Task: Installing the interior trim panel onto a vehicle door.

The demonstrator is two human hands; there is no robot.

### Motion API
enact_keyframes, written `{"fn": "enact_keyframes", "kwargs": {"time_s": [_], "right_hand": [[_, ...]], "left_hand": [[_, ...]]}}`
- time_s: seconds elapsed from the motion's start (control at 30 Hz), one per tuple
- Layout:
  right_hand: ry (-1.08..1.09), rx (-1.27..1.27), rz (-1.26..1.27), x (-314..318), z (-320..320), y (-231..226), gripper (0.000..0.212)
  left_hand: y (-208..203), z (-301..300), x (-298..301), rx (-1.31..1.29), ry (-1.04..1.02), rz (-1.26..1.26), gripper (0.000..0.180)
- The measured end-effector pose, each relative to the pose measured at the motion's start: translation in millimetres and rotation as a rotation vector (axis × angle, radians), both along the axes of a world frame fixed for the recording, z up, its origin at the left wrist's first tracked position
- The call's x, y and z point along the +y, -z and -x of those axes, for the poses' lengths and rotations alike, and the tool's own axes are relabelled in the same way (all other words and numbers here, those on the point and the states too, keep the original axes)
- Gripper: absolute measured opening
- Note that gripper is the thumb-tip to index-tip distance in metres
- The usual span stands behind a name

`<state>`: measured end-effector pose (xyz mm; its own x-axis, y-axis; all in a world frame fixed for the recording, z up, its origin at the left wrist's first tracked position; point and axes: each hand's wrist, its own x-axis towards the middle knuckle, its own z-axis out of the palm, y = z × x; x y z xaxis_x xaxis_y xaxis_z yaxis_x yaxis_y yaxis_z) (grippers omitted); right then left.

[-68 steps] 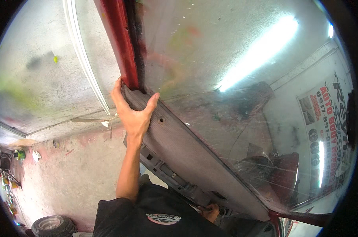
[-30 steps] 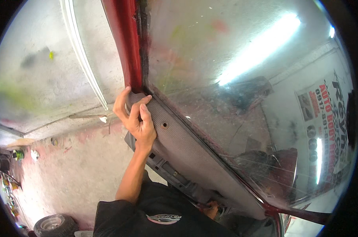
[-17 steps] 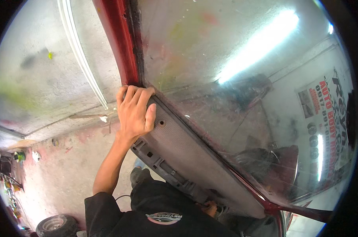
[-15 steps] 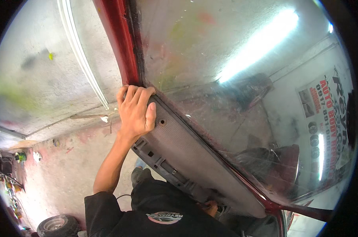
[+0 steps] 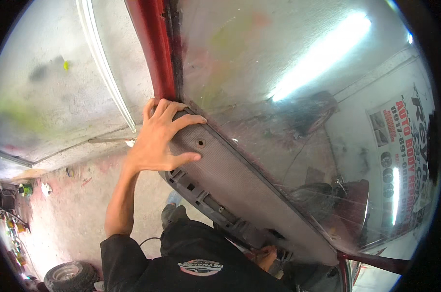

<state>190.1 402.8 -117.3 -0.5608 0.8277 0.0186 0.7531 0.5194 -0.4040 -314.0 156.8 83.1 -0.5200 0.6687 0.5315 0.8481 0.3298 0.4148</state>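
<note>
My left hand (image 5: 159, 141) rests at the far left end of a grey textured dashboard (image 5: 240, 180). Its fingers are spread over the edge by the windshield (image 5: 259, 131), and the thumb points right, below a round hole (image 5: 200, 143) in the panel. Along the dashboard's near side runs a dark slotted frame (image 5: 201, 197). Low in the view, my right hand (image 5: 266, 258) is at this near side, by some dark fittings. My torso partly covers it, and I cannot make out what its fingers hold, if anything.
A red pillar (image 5: 155, 48) rises beyond my left hand, beside the windshield. A tire (image 5: 70, 277) lies on the concrete floor (image 5: 84, 204) at lower left, with several containers (image 5: 16, 226) along the far left. Dark red car parts (image 5: 342, 204) show through the glass.
My left hand has gone from fingers bunched over the dashboard corner to spread, its thumb reaching right across the panel. More of my right hand shows now.
</note>
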Motion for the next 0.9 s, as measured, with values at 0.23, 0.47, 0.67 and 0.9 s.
{"fn": "enact_keyframes", "kwargs": {"time_s": [0.23,0.47,0.67,0.9], "right_hand": [[0.09,-0.098,0.004,7.5,-1.1,2.9,0.043],[-0.176,0.134,-0.198,8.7,-11.8,18.7,0.052],[0.072,-0.074,0.083,-4.0,7.8,-3.2,0.042],[0.047,0.26,0.159,-3.1,5.3,9.8,0.045]], "left_hand": [[0.3,5.2,-3.5,-0.141,0.042,0.103,0.074],[-19.2,5.4,0.4,-0.287,0.036,0.116,0.072],[-20.0,13.5,1.4,-0.307,0.017,0.218,0.071],[-37.9,34.8,-0.2,-0.343,0.167,0.303,0.063]]}}
